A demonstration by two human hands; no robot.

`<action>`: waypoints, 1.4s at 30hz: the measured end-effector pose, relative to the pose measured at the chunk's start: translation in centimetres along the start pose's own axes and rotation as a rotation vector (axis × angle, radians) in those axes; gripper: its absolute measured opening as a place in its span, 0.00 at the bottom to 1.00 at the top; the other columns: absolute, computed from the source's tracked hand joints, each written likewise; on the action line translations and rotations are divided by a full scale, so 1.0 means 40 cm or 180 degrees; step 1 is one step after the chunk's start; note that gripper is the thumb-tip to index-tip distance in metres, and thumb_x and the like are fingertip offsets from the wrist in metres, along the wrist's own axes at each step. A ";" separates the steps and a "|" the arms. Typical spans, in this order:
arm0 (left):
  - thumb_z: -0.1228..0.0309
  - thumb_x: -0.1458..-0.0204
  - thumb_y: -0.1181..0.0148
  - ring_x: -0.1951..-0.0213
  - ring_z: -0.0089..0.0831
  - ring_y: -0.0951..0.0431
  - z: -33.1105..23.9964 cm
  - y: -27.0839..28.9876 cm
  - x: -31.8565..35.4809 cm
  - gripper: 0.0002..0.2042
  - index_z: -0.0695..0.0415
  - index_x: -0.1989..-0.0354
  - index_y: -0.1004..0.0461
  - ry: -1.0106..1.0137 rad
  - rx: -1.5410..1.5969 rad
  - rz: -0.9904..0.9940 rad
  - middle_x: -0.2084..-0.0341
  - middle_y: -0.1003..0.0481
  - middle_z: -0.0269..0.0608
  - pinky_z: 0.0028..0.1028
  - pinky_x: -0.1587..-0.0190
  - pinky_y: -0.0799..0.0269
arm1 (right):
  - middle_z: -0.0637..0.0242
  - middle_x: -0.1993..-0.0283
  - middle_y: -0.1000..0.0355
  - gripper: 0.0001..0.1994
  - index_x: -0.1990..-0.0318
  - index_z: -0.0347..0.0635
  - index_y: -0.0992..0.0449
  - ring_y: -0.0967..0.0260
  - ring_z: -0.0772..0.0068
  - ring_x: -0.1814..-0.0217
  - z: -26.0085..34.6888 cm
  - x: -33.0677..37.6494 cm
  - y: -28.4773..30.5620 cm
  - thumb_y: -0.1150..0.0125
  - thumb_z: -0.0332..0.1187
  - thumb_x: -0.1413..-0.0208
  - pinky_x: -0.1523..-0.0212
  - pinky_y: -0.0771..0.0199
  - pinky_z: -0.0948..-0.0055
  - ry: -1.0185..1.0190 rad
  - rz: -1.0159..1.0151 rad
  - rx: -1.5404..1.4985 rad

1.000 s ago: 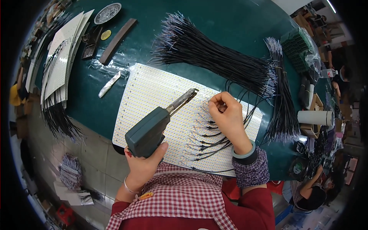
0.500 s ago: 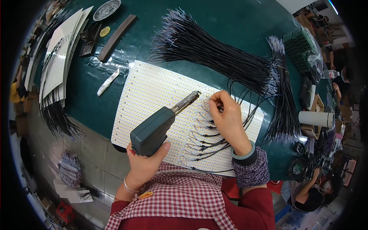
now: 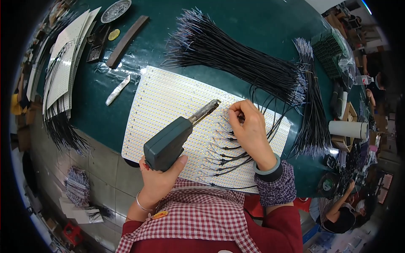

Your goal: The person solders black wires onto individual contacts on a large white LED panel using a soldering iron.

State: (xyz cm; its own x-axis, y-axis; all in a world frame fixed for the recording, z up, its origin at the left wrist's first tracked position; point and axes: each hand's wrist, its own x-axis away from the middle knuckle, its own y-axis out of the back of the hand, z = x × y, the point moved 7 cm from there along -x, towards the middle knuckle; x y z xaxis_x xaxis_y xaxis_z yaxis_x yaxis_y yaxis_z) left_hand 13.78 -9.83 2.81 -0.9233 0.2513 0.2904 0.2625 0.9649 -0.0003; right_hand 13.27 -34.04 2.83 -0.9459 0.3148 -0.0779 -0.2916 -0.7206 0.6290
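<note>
My left hand (image 3: 162,181) is closed round the handle of a dark green soldering gun (image 3: 168,143). Its metal tip (image 3: 215,102) points up and to the right, close over a white LED board (image 3: 164,101) dotted with small yellowish lights. Beside the tip, my right hand (image 3: 251,133) pinches a thin wire end, mostly hidden by the fingers. Below that hand, several black wires (image 3: 236,159) with split, bare-looking ends lie in a row across the board. Whether the tip touches the board, I cannot tell.
Behind the board lies a large bundle of black wires (image 3: 236,55), with a second bundle (image 3: 312,114) at the right. A silvery solder-like bar (image 3: 118,90), a dark curved bar (image 3: 127,41) and a metal dish (image 3: 116,11) sit at the left. Wired boards (image 3: 69,63) stand at far left.
</note>
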 end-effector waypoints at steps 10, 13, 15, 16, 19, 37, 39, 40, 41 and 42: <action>0.79 0.56 0.32 0.79 0.17 0.29 0.005 -0.008 -0.003 0.12 0.64 0.62 0.24 0.0054 -0.0193 0.0085 0.75 0.24 0.34 0.18 0.78 0.35 | 0.57 0.71 0.31 0.04 0.71 0.34 0.29 0.30 0.59 0.71 0.002 -0.002 -0.004 0.40 0.24 0.51 0.71 0.30 0.66 0.0211 -0.0069 0.0168; 0.77 0.55 0.32 0.77 0.16 0.30 0.006 -0.012 -0.004 0.09 0.64 0.65 0.23 0.0077 -0.0327 0.0157 0.76 0.24 0.32 0.19 0.76 0.34 | 0.57 0.72 0.32 0.04 0.71 0.34 0.29 0.30 0.58 0.71 -0.002 -0.004 -0.006 0.40 0.24 0.52 0.71 0.32 0.65 0.0189 -0.0057 0.0159; 0.76 0.54 0.33 0.76 0.14 0.31 0.006 -0.015 -0.004 0.08 0.64 0.66 0.23 0.0107 -0.0421 0.0197 0.76 0.24 0.31 0.20 0.74 0.34 | 0.57 0.72 0.32 0.04 0.72 0.34 0.29 0.31 0.58 0.71 0.000 -0.004 -0.006 0.40 0.23 0.52 0.71 0.32 0.64 0.0230 -0.0059 0.0199; 0.76 0.54 0.33 0.76 0.14 0.31 0.004 -0.015 -0.004 0.08 0.64 0.66 0.23 0.0123 -0.0409 0.0177 0.77 0.24 0.31 0.20 0.74 0.34 | 0.57 0.72 0.32 0.04 0.72 0.34 0.29 0.31 0.58 0.71 0.000 -0.004 -0.007 0.40 0.23 0.52 0.71 0.32 0.64 0.0229 -0.0058 0.0198; 0.76 0.54 0.33 0.76 0.14 0.31 -0.001 -0.016 -0.004 0.08 0.64 0.67 0.23 -0.0008 -0.0439 0.0151 0.77 0.24 0.30 0.20 0.75 0.34 | 0.57 0.73 0.32 0.04 0.72 0.34 0.29 0.31 0.58 0.71 -0.002 -0.005 -0.007 0.40 0.23 0.52 0.71 0.32 0.64 0.0210 -0.0044 0.0209; 0.77 0.54 0.33 0.75 0.17 0.27 -0.015 -0.009 0.011 0.08 0.63 0.65 0.23 0.0152 -0.0176 0.0033 0.74 0.23 0.32 0.20 0.72 0.31 | 0.57 0.73 0.31 0.04 0.72 0.35 0.29 0.30 0.59 0.71 0.000 -0.005 -0.006 0.40 0.24 0.52 0.71 0.32 0.64 0.0198 -0.0055 0.0235; 0.77 0.54 0.33 0.74 0.17 0.26 -0.015 -0.008 0.010 0.08 0.63 0.65 0.23 0.0154 -0.0141 0.0025 0.74 0.22 0.32 0.20 0.72 0.31 | 0.58 0.73 0.32 0.04 0.72 0.35 0.29 0.31 0.60 0.72 0.000 -0.006 -0.004 0.40 0.24 0.52 0.71 0.32 0.65 0.0181 -0.0100 0.0226; 0.77 0.54 0.33 0.74 0.16 0.26 -0.013 -0.008 0.008 0.08 0.63 0.65 0.22 0.0159 -0.0199 0.0043 0.74 0.22 0.32 0.20 0.71 0.31 | 0.58 0.73 0.32 0.04 0.72 0.35 0.29 0.31 0.60 0.72 0.001 -0.006 -0.006 0.40 0.24 0.52 0.71 0.32 0.65 0.0181 -0.0098 0.0230; 0.77 0.54 0.33 0.74 0.16 0.26 -0.012 -0.008 0.007 0.08 0.63 0.65 0.22 0.0163 -0.0257 0.0062 0.74 0.22 0.32 0.20 0.71 0.31 | 0.59 0.72 0.32 0.03 0.72 0.36 0.29 0.32 0.61 0.72 -0.001 -0.007 -0.002 0.40 0.23 0.52 0.71 0.32 0.66 0.0152 -0.0184 0.0182; 0.77 0.54 0.33 0.74 0.16 0.26 -0.010 -0.009 0.006 0.08 0.63 0.65 0.22 0.0161 -0.0256 0.0054 0.74 0.22 0.32 0.20 0.71 0.31 | 0.59 0.72 0.32 0.03 0.72 0.36 0.29 0.32 0.62 0.72 -0.001 -0.007 0.002 0.40 0.23 0.52 0.71 0.32 0.67 0.0128 -0.0268 0.0127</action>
State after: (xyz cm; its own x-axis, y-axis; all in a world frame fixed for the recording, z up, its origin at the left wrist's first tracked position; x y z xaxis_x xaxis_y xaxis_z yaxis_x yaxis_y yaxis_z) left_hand 13.59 -10.13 3.24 -0.9037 0.2615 0.3390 0.3016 0.9508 0.0707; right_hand 13.50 -34.19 2.86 -0.9235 0.3477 -0.1623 -0.3653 -0.6672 0.6491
